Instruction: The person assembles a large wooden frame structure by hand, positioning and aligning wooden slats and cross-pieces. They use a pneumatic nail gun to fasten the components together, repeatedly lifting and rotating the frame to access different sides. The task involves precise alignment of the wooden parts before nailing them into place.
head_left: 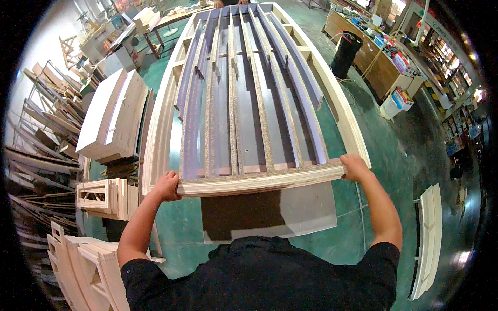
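Note:
A large pale wooden frame [244, 183] stretches away from me, its near rail running across in front of my body. My left hand [167, 186] wraps round the left end of that rail. Round the right end, close to the corner, my right hand [355, 168] is closed too; the undersides of both grips are hidden. Inside the frame lie several long particle-board strips [258, 111] with lavender faces, standing on edge lengthwise. Short cross pieces [304, 49] join the doubled side rails. At the far end another person's hand [218, 4] shows at the frame.
Left stand a stack of white-topped boards [106, 114], small wooden frames [106, 199] and heaped wood strips [41, 135]. Beneath the near rail is a grey sheet [311, 212]. Right are a black cylinder [346, 54], a white bucket [394, 103], a cluttered workbench [358, 39] and pale panels [429, 241].

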`<state>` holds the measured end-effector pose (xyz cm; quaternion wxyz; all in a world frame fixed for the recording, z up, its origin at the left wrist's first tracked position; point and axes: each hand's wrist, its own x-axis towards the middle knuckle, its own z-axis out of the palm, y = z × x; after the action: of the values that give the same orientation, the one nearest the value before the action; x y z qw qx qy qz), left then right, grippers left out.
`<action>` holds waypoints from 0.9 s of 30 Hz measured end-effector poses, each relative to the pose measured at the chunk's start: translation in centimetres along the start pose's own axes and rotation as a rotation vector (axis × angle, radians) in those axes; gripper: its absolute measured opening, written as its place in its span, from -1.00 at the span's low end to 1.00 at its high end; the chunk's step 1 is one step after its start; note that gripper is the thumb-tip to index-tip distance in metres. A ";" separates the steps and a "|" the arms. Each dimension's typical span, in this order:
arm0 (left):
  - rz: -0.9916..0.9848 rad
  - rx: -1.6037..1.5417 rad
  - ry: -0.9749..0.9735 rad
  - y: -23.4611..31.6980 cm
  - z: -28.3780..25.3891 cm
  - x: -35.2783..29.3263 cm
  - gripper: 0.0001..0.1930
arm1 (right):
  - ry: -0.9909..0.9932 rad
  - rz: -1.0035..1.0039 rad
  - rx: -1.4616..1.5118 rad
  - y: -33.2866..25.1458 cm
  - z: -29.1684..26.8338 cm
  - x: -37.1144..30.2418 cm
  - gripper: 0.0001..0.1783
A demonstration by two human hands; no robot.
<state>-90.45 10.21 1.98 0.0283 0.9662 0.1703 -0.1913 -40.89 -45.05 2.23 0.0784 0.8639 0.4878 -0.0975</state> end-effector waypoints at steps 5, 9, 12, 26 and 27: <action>-0.036 0.000 0.004 0.1 0.7 0.1 -0.26 | -0.058 0.006 0.074 1.8 0.7 0.4 -0.34; -0.040 0.019 -0.014 -0.1 0.4 0.3 -0.17 | -0.036 -0.027 0.084 1.1 -0.7 0.9 -0.35; -0.020 -0.013 0.010 -0.3 1.4 0.1 -0.10 | 0.010 -0.046 0.048 0.2 -0.7 1.0 -0.36; -0.243 -0.005 0.206 -0.9 4.6 1.9 -0.42 | 0.450 0.202 0.276 -0.2 3.2 3.1 -0.49; -0.245 -0.066 0.279 -0.2 4.9 2.3 -0.43 | 0.389 0.211 0.195 0.2 4.8 3.0 -0.53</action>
<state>-90.30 10.50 -3.38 0.0127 0.9540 0.2950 -0.0519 -39.63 -43.79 -3.17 -0.0910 0.9162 0.3889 0.0328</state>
